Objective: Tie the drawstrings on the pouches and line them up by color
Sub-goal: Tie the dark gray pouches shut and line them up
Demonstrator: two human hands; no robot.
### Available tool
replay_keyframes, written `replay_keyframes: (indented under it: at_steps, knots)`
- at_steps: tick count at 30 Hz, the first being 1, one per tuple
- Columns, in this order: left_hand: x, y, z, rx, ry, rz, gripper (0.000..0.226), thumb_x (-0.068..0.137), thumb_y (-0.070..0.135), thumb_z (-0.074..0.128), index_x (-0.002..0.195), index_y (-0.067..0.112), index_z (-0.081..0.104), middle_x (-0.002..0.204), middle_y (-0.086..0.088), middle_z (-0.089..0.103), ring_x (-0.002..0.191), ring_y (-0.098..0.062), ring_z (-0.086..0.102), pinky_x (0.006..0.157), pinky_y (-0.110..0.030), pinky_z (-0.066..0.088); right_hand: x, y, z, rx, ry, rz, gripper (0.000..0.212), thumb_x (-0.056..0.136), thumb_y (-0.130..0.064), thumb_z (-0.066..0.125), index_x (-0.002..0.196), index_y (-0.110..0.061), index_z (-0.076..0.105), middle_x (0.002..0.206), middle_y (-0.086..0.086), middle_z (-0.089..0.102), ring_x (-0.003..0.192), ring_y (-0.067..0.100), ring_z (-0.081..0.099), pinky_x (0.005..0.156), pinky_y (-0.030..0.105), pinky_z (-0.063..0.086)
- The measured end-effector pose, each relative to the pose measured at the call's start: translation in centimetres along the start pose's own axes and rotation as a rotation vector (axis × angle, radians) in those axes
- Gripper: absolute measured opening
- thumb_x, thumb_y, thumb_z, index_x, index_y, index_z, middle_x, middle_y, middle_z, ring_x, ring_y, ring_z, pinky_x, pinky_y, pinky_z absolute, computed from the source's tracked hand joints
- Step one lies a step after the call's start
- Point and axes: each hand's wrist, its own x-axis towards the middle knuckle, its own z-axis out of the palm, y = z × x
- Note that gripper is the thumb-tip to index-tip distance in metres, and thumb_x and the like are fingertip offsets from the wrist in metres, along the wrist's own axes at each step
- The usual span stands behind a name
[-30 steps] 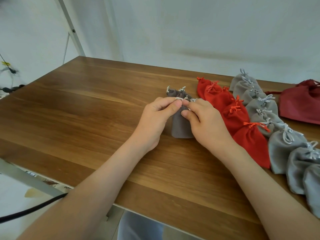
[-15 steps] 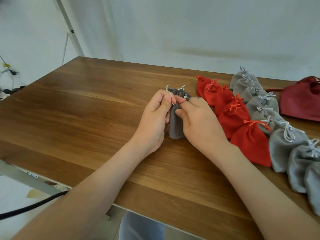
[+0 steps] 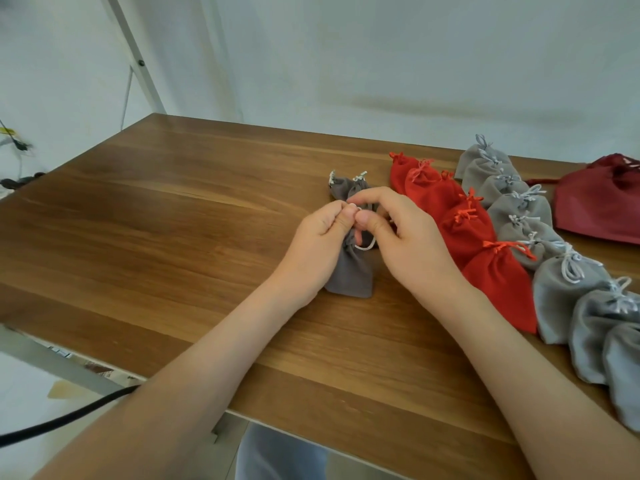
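Over the middle of the table (image 3: 173,237), my left hand (image 3: 318,244) and right hand (image 3: 412,247) meet thumb to thumb, forearms angled inward. Each pinches the pale drawstring (image 3: 367,245) between thumb and curled forefinger above the neck of a dark grey pouch (image 3: 349,275) lying flat beneath them. My fingers hide the knot, so I cannot tell how far it is tied. Another dark pouch (image 3: 341,187) peeks out behind. Red pouches (image 3: 464,230) and light grey pouches (image 3: 568,285) lie in rows to the right, the nearest cut off at the edge.

L hand (image 3: 317,242), R hand (image 3: 410,244) pinch drawstring (image 3: 365,247), grey pouch (image 3: 350,276)
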Motion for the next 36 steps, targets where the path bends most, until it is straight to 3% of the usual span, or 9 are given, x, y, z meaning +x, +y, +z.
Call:
replay_keyframes:
  at_steps: [4,8,11,16,18,23,26,30,36]
  knots:
    - [0.0,-0.1,0.0,-0.051,-0.032,-0.014,0.038,0.102,0.019,0.038,0.068,0.010,0.051,0.069,-0.009,0.051,0.068,-0.016,0.046,0.066,-0.028,0.038,-0.1,0.3,-0.2,-0.001,0.040,-0.057,0.012,0.090,-0.010,0.057,0.092,-0.019,0.065,0.064,-0.016,0.062,0.079,0.007,0.055,0.079,0.022,0.040]
    - [0.2,-0.1,-0.2,-0.066,-0.049,-0.054,0.041,0.102,0.022,0.039,0.065,0.008,0.050,0.063,-0.005,0.049,0.062,-0.011,0.044,0.060,-0.023,0.035,0.0,0.5,-0.5,0.001,0.033,-0.056,0.018,0.089,-0.009,0.058,0.100,-0.022,0.066,0.067,-0.030,0.060,0.082,-0.003,0.053,0.075,0.009,0.034]
    - [0.2,-0.2,-0.3,-0.088,-0.063,-0.065,0.042,0.101,0.022,0.042,0.063,0.009,0.051,0.065,-0.007,0.051,0.065,-0.013,0.046,0.063,-0.022,0.037,0.0,0.5,-0.9,0.034,-0.008,-0.072,0.021,0.089,-0.009,0.058,0.091,-0.028,0.066,0.070,-0.020,0.066,0.086,0.010,0.058,0.081,0.023,0.041]
    - [0.0,0.0,-0.3,-0.113,-0.087,-0.093,0.041,0.100,0.021,0.043,0.063,0.010,0.058,0.062,0.002,0.060,0.061,-0.004,0.054,0.060,-0.017,0.040,0.0,0.3,-0.9,0.028,0.013,-0.037,0.012,0.087,-0.011,0.060,0.078,-0.018,0.060,0.071,-0.013,0.064,0.080,0.010,0.056,0.077,0.026,0.045]
    - [-0.1,0.2,-0.3,-0.064,-0.067,-0.075,0.038,0.100,0.020,0.043,0.068,0.011,0.063,0.064,0.006,0.063,0.060,0.000,0.056,0.057,-0.012,0.041,0.0,0.4,-0.7,-0.024,0.027,-0.036,0.010,0.089,-0.012,0.057,0.079,-0.014,0.058,0.063,-0.010,0.061,0.081,0.013,0.055,0.077,0.027,0.044]
    - [-0.2,-0.1,-0.4,0.170,-0.072,0.029,0.018,0.095,0.016,0.054,0.094,0.015,0.072,0.090,0.000,0.072,0.089,-0.010,0.065,0.082,-0.028,0.050,0.0,0.6,-0.6,-0.054,0.103,-0.003,0.010,0.090,-0.006,0.054,0.084,-0.014,0.057,0.075,-0.015,0.054,0.081,0.012,0.053,0.072,0.025,0.042]
    - [-0.2,-0.2,-0.3,0.325,-0.098,0.111,0.015,0.093,0.015,0.057,0.096,0.019,0.071,0.084,0.010,0.067,0.079,0.005,0.058,0.074,-0.015,0.043,-0.1,0.7,-0.6,-0.078,0.118,-0.001,0.007,0.089,-0.007,0.054,0.085,-0.011,0.058,0.076,-0.015,0.052,0.081,0.013,0.053,0.073,0.031,0.043]
    - [-0.2,-0.3,-0.4,0.432,0.031,0.239,0.019,0.093,0.015,0.055,0.101,0.014,0.072,0.094,0.004,0.066,0.087,0.001,0.057,0.079,-0.012,0.043,0.0,0.2,-0.7,-0.046,0.125,-0.019,0.010,0.091,-0.007,0.053,0.090,-0.011,0.062,0.082,-0.014,0.057,0.085,0.010,0.055,0.077,0.027,0.045]
    - [-0.1,-0.1,-0.9,0.287,0.305,0.110,0.024,0.098,0.025,0.048,0.092,0.032,0.070,0.097,0.013,0.069,0.100,-0.006,0.058,0.088,-0.021,0.043,0.4,1.5,-1.0,-0.274,0.027,-0.028,0.019,0.093,-0.007,0.052,0.102,-0.006,0.068,0.092,0.000,0.054,0.096,0.021,0.051,0.079,0.021,0.032]
